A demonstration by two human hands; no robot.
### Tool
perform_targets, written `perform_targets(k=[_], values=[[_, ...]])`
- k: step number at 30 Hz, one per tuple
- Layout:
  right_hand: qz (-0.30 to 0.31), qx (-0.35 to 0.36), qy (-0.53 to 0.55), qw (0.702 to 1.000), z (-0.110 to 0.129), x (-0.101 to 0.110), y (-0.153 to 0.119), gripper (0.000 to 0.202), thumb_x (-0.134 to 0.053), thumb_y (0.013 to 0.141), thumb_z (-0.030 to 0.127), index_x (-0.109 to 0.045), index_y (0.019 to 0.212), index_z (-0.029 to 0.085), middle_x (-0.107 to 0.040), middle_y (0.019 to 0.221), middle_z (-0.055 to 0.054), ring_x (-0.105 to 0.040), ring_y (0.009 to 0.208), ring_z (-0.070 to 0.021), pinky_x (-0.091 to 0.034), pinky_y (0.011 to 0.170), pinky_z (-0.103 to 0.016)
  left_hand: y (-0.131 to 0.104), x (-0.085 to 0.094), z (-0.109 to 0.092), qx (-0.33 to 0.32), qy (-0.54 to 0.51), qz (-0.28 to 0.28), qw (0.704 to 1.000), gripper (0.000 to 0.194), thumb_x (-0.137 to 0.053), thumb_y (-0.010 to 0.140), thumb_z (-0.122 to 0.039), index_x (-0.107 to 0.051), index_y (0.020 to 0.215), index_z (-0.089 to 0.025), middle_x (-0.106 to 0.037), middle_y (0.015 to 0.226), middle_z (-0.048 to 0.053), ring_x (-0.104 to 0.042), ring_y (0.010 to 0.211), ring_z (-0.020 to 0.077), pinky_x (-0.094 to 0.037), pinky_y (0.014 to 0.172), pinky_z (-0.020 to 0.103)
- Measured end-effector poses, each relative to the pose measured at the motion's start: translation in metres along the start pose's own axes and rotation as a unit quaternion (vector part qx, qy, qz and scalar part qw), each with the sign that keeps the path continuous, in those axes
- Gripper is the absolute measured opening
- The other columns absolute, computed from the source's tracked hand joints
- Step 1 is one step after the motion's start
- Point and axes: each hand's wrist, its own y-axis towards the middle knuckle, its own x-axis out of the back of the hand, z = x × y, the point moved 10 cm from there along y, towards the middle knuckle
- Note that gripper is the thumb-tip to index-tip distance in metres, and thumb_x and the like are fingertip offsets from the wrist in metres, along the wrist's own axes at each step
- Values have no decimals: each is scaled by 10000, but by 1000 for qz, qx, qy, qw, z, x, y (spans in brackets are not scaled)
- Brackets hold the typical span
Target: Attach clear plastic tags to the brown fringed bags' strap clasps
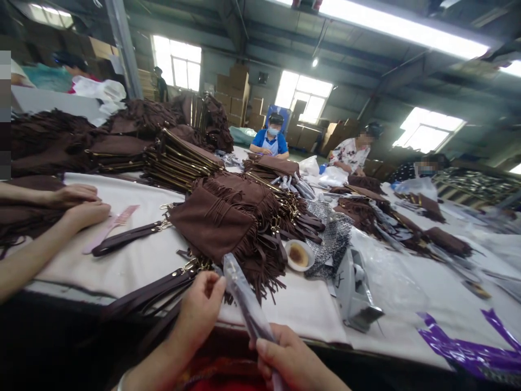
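My right hand (283, 353) is closed round the lower part of a long, narrow strap in clear plastic wrap (248, 304), which slants up and left over the table edge. Beside its upper end, my left hand (203, 301) has thumb and fingertips pinched together at the wrapped strap. Just beyond lies a pile of brown fringed bags (215, 222) with gold clasps. Dark brown wrist straps (163, 285) extend from the pile behind my left hand, and another strap (130, 238) lies farther back on the pale cloth.
Another person's hands (83, 209) are at the left, near a pink comb (124, 217). A white bowl (299, 255), a tape dispenser (356, 293) and purple plastic (456, 347) lie to the right. Stacked bags (179, 163) and several seated people are farther back.
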Motion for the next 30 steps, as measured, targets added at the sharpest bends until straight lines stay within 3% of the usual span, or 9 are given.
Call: perform_targets(k=[2, 4, 6, 10, 14, 18, 22, 25, 30], values=[[16, 7, 24, 1000, 2, -5, 2, 571, -651, 722, 644, -571, 935, 120, -520, 563, 26, -402, 429, -58, -275, 427, -171, -31, -45, 29, 166, -202, 149, 954, 386, -562, 824, -551, -595, 895, -173, -669, 808, 82, -648, 777, 242, -518, 689, 355], [31, 11, 31, 999, 3, -9, 5, 581, -666, 708, 649, -576, 920, 115, -537, 569, 15, -404, 421, -53, -260, 415, -163, -56, -80, 29, 249, -363, 238, 866, 402, -573, 835, -545, -614, 906, -151, -695, 847, 111, -669, 764, 236, -535, 691, 355], [45, 13, 28, 999, 1, -14, 8, 577, -667, 714, 648, -581, 919, 115, -552, 578, 7, -403, 416, -49, -238, 406, -160, -57, -92, 24, 270, -455, 229, 817, 367, -589, 850, -495, -621, 890, -132, -707, 835, 132, -677, 711, 231, -544, 650, 347], [63, 17, 14, 998, -6, -20, 14, 621, -701, 672, 663, -601, 930, 107, -567, 610, -3, -397, 439, -40, -221, 424, -162, -29, -85, 30, 303, -530, 98, 786, 214, -576, 894, -324, -605, 824, -124, -689, 708, 86, -683, 646, 208, -564, 610, 328], [75, 18, 8, 997, -10, -22, 14, 618, -727, 658, 645, -636, 936, 100, -591, 649, -23, -429, 467, -46, -242, 457, -169, -7, -70, 40, 316, -524, 1, 791, 132, -554, 901, -183, -570, 777, -141, -634, 598, 8, -660, 547, 152, -574, 586, 296], [91, 28, -2, 995, 2, -28, 12, 651, -705, 672, 666, -645, 990, 101, -640, 737, -56, -507, 551, -79, -325, 509, -176, 4, -67, 39, 296, -506, -15, 810, 88, -542, 899, -144, -595, 830, -128, -696, 692, 60, -693, 616, 165, -570, 581, 265], [3, 43, 5, 999, 20, -24, 28, 665, -695, 632, 714, -605, 888, 106, -631, 698, -55, -549, 559, -115, -413, 532, -217, 7, -62, 36, 282, -493, -21, 822, 101, -547, 892, -143, -629, 850, -102, -728, 791, 122, -706, 681, 173, -575, 641, 260], [-48, 26, 24, 998, 16, -27, 43, 622, -655, 642, 738, -516, 794, 152, -590, 563, -20, -494, 415, -105, -394, 431, -219, 1, -60, 35, 283, -493, 16, 823, 194, -541, 906, -231, -659, 895, -78, -730, 895, 172, -712, 784, 207, -575, 689, 279], [-20, 34, 14, 999, 5, -41, 54, 599, -578, 712, 739, -521, 829, 155, -605, 598, -23, -530, 459, -125, -431, 475, -246, -36, -70, 50, 306, -485, 120, 810, 375, -628, 835, -444, -680, 924, -84, -714, 983, 192, -692, 871, 259, -560, 768, 342]])
